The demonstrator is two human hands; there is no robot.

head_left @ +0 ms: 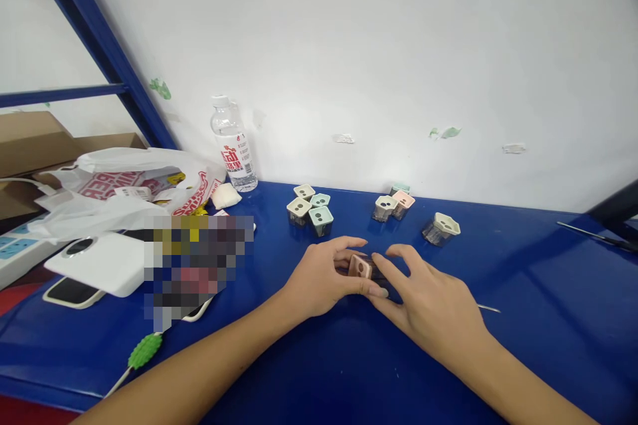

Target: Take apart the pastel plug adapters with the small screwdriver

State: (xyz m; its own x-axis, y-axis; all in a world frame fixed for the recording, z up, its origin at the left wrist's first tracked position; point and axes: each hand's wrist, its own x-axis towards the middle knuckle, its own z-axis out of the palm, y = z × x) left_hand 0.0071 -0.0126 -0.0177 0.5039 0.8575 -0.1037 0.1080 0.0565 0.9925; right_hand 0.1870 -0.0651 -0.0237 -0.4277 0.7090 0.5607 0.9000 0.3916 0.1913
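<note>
Sharpener (361,267), between left hand (321,277) and right hand (432,297)

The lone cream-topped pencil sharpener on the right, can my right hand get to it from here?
Probably yes: only bare blue tabletop shows between your right hand and the cream-topped sharpener, though that hand is busy at the pink-topped sharpener with your left.

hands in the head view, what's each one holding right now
Left hand: closed around a small pink-topped, two-hole sharpener.
Right hand: partly curled, fingers at the sharpener's dark side; can't tell if gripping.
</note>
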